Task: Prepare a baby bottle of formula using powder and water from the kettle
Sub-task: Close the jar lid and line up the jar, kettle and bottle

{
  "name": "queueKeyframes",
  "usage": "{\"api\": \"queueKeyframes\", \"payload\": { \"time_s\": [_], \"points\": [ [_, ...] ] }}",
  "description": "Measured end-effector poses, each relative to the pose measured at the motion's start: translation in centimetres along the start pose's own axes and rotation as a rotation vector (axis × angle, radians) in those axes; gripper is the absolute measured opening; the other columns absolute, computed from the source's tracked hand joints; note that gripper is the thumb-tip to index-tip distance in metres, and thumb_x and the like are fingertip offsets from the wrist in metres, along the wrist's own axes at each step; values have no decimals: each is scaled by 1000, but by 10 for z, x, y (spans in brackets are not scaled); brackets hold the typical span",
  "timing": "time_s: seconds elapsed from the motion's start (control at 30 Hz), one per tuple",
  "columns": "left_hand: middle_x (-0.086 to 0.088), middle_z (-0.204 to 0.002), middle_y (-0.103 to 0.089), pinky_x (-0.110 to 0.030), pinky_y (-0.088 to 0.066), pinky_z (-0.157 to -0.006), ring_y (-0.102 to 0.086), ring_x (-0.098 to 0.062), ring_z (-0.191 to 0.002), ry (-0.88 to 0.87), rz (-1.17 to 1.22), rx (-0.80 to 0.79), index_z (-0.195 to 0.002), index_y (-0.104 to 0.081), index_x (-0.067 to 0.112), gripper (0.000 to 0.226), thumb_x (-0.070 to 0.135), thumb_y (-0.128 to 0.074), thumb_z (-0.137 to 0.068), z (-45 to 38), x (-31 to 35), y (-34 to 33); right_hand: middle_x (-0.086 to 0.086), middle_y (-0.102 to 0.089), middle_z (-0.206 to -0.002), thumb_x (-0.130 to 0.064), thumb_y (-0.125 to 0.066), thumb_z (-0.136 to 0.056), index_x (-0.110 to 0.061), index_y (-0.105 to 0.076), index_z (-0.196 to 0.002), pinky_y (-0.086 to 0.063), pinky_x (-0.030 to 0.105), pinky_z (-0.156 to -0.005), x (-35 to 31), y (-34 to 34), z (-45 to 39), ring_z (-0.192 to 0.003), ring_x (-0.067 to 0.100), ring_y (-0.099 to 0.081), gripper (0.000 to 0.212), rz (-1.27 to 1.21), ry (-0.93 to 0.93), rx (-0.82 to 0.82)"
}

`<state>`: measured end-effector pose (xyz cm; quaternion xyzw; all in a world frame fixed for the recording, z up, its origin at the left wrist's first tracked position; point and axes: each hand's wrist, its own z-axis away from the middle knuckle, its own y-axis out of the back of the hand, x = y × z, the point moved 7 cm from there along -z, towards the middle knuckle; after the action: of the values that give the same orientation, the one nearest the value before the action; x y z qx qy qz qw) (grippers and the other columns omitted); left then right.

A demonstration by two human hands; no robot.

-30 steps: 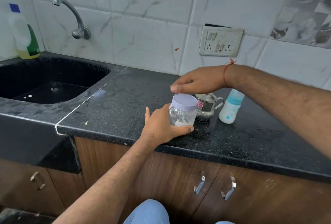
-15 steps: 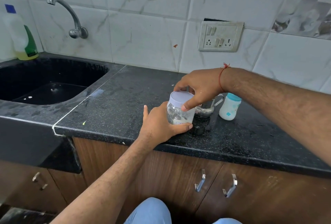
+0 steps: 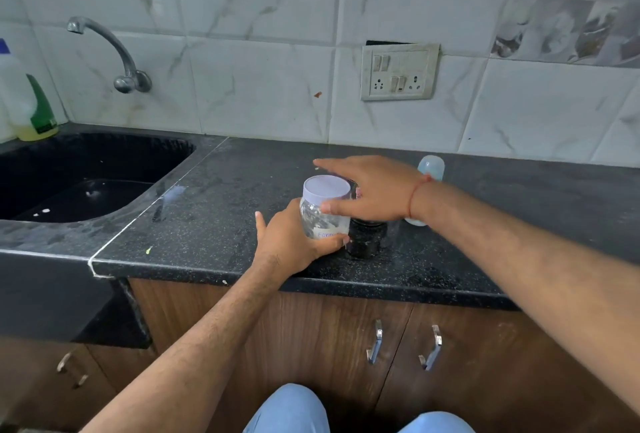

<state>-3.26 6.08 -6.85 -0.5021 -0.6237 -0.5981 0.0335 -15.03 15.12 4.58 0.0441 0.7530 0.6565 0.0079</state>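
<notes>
Just below the middle of the frame, near the counter's (image 3: pixel 221 210) front edge, the left hand (image 3: pixel 291 242) is wrapped round the lower body of the clear formula jar (image 3: pixel 323 212). The right hand (image 3: pixel 367 190) is spread over its pale lid (image 3: pixel 326 186), fingers straight, thumb against the lid's side, not clenched. The jar looks like light, stiff, smooth plastic, so I'd hold the body firmly and turn the lid by its rim. The baby bottle (image 3: pixel 431 167) stands further back, partly hidden by the right wrist
</notes>
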Motion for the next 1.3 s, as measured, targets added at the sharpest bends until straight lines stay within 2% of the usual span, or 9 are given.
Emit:
{"api": "queueKeyframes", "payload": {
  "time_s": [0.07,0.17,0.43,0.57,0.73,0.93,1.0,1.1,1.3],
  "points": [
    [20,-120,-73,-61,13,-130,-67,-15,-127,4,-15,-8,-136,-55,35,82,84,-76,-73,-1,0,1,-12,-53,-153,-69,-58,-95,-42,-38,-158,-42,37,-115,8,-5,27,-139,14,-49,72,-136,-43,274],
    [18,-129,-72,-62,13,-130,-65,-17,-132,11,-43,-15,-140,-54,34,87,85,-76,-73,-3,2,4,-12,-65,-124,-49,-66,-98,-29,-62,-137,-52,36,-100,22,-26,64,-111,11,-58,44,-288,-73,607],
    [15,-140,-66,-69,9,-130,-61,-21,-138,80,-80,-34,-143,-51,34,88,84,-76,-75,-29,-9,6,-14,-61,-100,-37,-66,-99,-25,-70,-119,-55,36,-80,63,-69,92,-94,9,-53,23,-329,-209,697],
    [16,-138,-68,-70,8,-130,-62,-21,-137,99,-55,-40,-143,-52,34,88,82,-78,-74,-46,-19,5,-10,-62,-114,-31,-70,-97,-24,-68,-118,-54,44,-84,76,-66,93,-103,15,-53,23,-295,-283,801],
    [18,-132,-70,-75,0,-128,-62,-22,-136,81,-21,-50,-135,-56,39,83,82,-80,-68,-66,-28,2,4,-54,-135,-21,-77,-86,-16,-57,-133,-49,46,-92,108,-67,100,-119,29,-50,52,-374,-441,937],
    [20,-128,-73,-76,-5,-126,-64,-21,-132,63,8,-59,-130,-60,42,79,82,-80,-65,-79,-30,-4,4,-49,-140,-28,-89,-75,-18,-45,-141,-50,49,-103,144,-81,97,-123,28,-52,79,-535,-620,892],
    [22,-127,-73,-76,-4,-126,-64,-19,-131,60,15,-70,-131,-59,43,85,87,-76,-60,-83,-33,-7,-1,-51,-140,-31,-90,-73,-25,-39,-142,-54,51,-100,153,-86,95,-120,27,-58,87,-608,-642,881],
    [22,-130,-72,-74,-2,-128,-63,-17,-133,68,26,-54,-135,-55,41,93,90,-76,-59,-86,-36,-11,-1,-58,-137,-27,-90,-75,-29,-29,-150,-54,40,-90,163,-89,90,-106,24,-66,97,-657,-667,806],
    [15,-140,-67,-66,-15,-130,-61,-19,-138,90,58,11,-144,-45,27,105,85,-84,-64,-83,-37,-10,2,-69,-128,-29,-89,-80,-27,-35,-150,-54,41,-94,175,-97,86,-102,23,-68,88,-700,-718,715]
  ]
}}
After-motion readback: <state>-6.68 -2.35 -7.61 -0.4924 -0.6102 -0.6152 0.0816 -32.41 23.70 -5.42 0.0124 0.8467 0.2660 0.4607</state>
